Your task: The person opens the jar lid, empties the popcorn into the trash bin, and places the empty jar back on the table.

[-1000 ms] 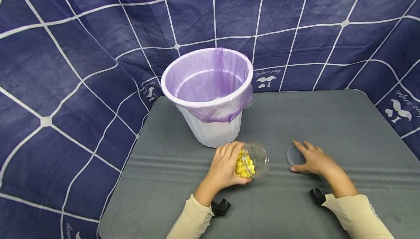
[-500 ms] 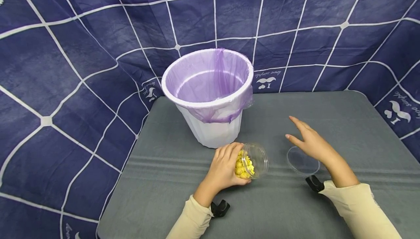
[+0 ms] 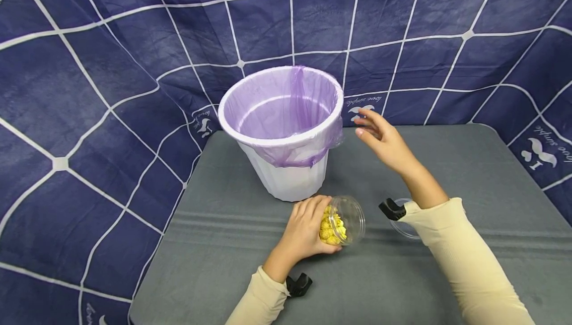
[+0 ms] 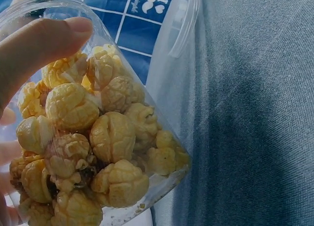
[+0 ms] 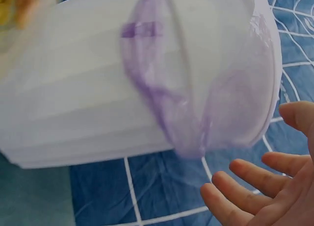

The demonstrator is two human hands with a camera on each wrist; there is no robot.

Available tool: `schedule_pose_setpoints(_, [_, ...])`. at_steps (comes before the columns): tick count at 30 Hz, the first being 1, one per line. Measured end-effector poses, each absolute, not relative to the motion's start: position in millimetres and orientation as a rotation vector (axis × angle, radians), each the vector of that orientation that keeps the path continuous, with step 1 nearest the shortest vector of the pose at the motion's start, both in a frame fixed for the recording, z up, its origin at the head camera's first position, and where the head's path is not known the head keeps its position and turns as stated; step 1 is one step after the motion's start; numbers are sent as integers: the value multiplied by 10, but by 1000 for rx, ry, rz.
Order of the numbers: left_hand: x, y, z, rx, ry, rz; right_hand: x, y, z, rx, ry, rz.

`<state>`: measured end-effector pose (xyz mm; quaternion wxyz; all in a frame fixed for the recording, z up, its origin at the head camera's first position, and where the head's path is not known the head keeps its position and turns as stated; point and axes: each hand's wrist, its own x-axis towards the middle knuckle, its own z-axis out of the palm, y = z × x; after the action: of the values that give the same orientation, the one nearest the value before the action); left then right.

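My left hand (image 3: 306, 228) grips a clear plastic jar (image 3: 354, 220), tipped on its side with its open mouth toward the right. Yellow popcorn (image 4: 73, 108) fills the jar's lower part, and in the left wrist view my thumb lies across its wall. My right hand (image 3: 388, 144) is raised with fingers spread and holds nothing. It is beside the right side of a white trash bin (image 3: 292, 178), whose purple liner bag (image 5: 152, 84) folds over the rim. A clear round lid (image 3: 408, 229) lies on the table, partly hidden under my right wrist.
The grey table (image 3: 214, 265) carries the bin at its back left. A blue curtain (image 3: 402, 7) with white grid lines hangs behind and along the sides. A black wrist camera mount (image 3: 392, 210) sticks out from the right cuff.
My right hand has left the lid on the table and moved up and left toward the bin. My left hand and the jar have stayed in place.
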<state>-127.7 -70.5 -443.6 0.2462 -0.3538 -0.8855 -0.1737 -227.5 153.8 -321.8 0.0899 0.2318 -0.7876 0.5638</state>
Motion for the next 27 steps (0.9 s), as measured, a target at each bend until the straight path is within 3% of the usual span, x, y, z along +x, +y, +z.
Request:
schedule_pose_setpoints(10, [-1277,-709,-4460,-946,-2402,-489,-2575,1225,-2919,613,-2202,2047])
schedule_pose_setpoints(27, [-1096,-936,-4367,-733,-2337,-765,-2611,1095,-2913,537,-2116,2183])
